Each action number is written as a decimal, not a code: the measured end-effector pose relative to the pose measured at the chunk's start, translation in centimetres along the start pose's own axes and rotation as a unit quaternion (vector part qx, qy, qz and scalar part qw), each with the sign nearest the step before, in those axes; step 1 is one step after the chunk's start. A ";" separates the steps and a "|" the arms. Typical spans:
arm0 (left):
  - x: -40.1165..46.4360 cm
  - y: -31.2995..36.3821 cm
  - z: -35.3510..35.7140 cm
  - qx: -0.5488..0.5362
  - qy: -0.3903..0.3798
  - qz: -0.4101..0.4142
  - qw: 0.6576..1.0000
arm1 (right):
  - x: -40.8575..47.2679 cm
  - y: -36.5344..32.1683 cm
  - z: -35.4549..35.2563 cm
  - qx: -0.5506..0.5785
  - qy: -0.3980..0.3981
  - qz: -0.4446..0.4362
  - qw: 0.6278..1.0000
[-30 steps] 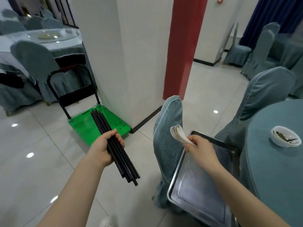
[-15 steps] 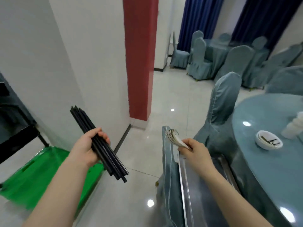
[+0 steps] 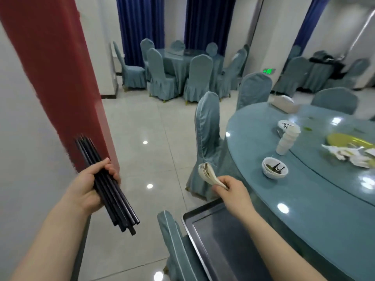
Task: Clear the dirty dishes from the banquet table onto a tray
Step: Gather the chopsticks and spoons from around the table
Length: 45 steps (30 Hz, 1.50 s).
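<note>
My left hand (image 3: 91, 184) grips a bundle of black chopsticks (image 3: 105, 185) out over the floor, left of the tray. My right hand (image 3: 229, 188) pinches a stack of white spoons (image 3: 209, 173) by their handles, just above the far edge of the metal tray (image 3: 215, 244), which lies on a chair seat at the bottom. On the round blue banquet table (image 3: 304, 199) to the right stand a dirty white bowl (image 3: 275, 170), a stack of white cups (image 3: 287, 140), another dirty bowl (image 3: 286, 125) and crumpled napkins (image 3: 349, 155) by a yellow plate (image 3: 345, 139).
A red and white pillar (image 3: 50, 78) stands close on the left. Blue-covered chairs (image 3: 207, 138) ring the table, one right beyond the spoons. A white tissue box (image 3: 284, 103) sits at the table's far side. More covered tables and chairs fill the back; tiled floor lies between.
The view has swung right, away from the green trolley and onto the banquet table. Both hands keep hold of the chopsticks and spoons, and the right hand has risen off the tray.
</note>
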<state>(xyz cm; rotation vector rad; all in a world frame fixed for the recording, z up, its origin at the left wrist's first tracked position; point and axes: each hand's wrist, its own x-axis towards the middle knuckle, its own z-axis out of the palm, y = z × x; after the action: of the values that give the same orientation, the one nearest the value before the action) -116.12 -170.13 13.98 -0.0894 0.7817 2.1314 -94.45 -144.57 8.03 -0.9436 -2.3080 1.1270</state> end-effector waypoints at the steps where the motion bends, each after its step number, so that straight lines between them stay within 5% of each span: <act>1: 1.6 0.9 0.2 0.003 -0.007 -0.002 1.000 | 0.9 -0.1 0.3 -0.009 0.010 0.010 1.000; 19: 30.1 10.4 1.8 0.023 -0.103 -0.265 0.959 | 13.6 -1.8 9.2 -0.082 0.166 0.216 0.959; 26: 42.5 10.1 5.4 0.128 -0.066 -0.284 0.948 | 23.0 1.8 8.6 -0.064 0.207 0.273 0.937; 33: 51.3 8.2 10.1 0.201 -0.109 -0.306 0.924 | 32.1 3.4 7.8 -0.042 0.233 0.313 0.920; 45: 66.1 1.5 21.0 0.255 -0.229 -0.446 0.827 | 38.6 4.9 6.4 -0.039 0.352 0.410 0.841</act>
<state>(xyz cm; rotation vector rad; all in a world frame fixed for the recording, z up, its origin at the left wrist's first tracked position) -155.42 -113.11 10.14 0.2870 0.7756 0.9503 -123.08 -118.00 2.62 -2.0687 -1.3433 0.7254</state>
